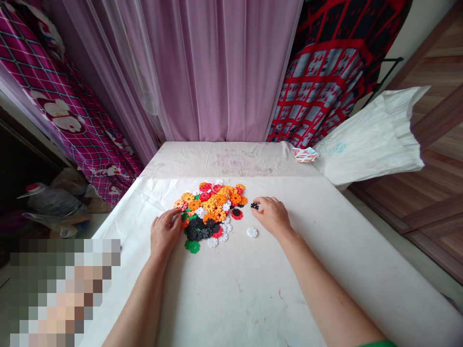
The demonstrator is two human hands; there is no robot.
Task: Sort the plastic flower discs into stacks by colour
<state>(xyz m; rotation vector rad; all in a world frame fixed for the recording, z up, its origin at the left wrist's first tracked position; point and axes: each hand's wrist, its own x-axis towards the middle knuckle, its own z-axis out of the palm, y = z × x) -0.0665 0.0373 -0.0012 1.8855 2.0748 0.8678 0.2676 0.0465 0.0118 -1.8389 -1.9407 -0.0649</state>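
A heap of flower-shaped interlocking discs [217, 202] in orange, red, black, white and green lies on the white-covered table. At the heap's left edge my left hand [165, 231] rests open, thumb and fingers apart, its fingertips touching the outer discs. My right hand [273, 216], to the right of the heap, pinches a black disc [254, 206] between thumb and fingers. Just under that hand a bit of an orange disc [262, 211] shows. A white disc [252, 232] lies alone below it, and a green disc [192, 246] sits at the heap's near edge.
The table [231, 289] has a white cover. At its back right are a small patterned item [305, 154] and a white bag [372, 137]. Purple curtains [224, 72] hang behind. A plastic bottle [47, 200] stands off the left side.
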